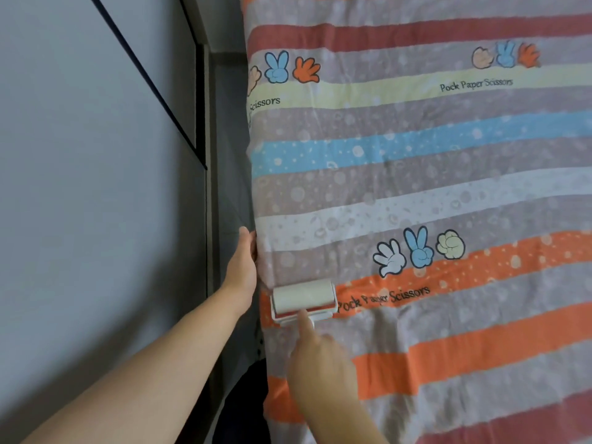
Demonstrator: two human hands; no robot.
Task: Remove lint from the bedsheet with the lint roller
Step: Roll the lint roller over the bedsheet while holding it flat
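Fingers of the right hand close round the handle of a white plastic lint roller. The handle is hidden under the palm, and the index finger lies straight along it with its tip at the roller's frame. Just beyond that fingertip, the pale paper drum rests on an orange stripe of the bedsheet, a wrinkled fabric sheet spread flat, banded in orange, red, blue, yellow, white and mauve. It is printed with cartoon hands and the words "Pock Paper Scissors"; one line of lettering starts just right of the drum. Fingers of the left hand grip the sheet's left edge, beyond and left of the drum, near it but apart. Left of these fingers runs a strip of grey fabric, then a plain grey wall crossed by a thin dark line.
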